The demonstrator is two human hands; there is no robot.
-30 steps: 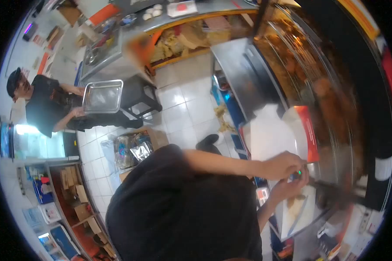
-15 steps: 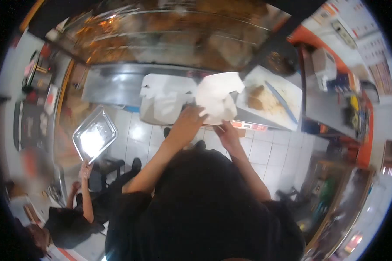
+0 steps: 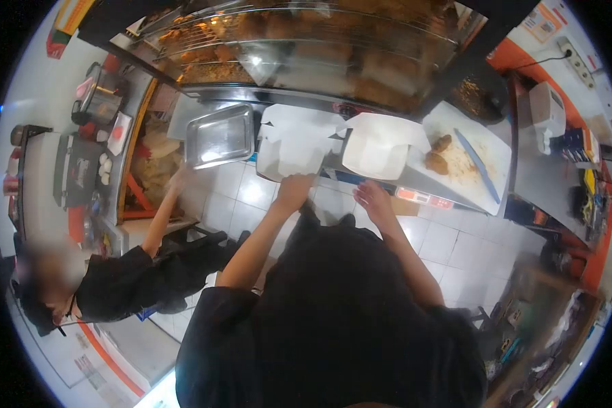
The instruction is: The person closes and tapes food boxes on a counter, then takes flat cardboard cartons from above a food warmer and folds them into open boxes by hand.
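Note:
Two open white paper boxes stand side by side on the counter, a left box (image 3: pixel 289 149) and a right box (image 3: pixel 376 151). My left hand (image 3: pixel 295 192) is at the front edge of the left box, its fingers closed together; whether it pinches the rim is hard to make out. Just below the right box, my right hand (image 3: pixel 374 200) has its fingers apart and holds nothing. A white cutting board (image 3: pixel 479 183) lies to the right, bearing brown food pieces (image 3: pixel 437 160) and a knife (image 3: pixel 477 165) with a blue-grey blade.
At the left, a co-worker (image 3: pixel 126 282) in dark clothes holds a metal tray (image 3: pixel 219 136) at the counter's left part. A glass display case (image 3: pixel 306 51) with racks of food rises behind the boxes. A power strip (image 3: pixel 578 62) hangs at the upper right.
The view has turned toward the counter. The right box, earlier in my hands, now stands on the counter, and my right hand is off it. The co-worker's tray has moved up to the counter.

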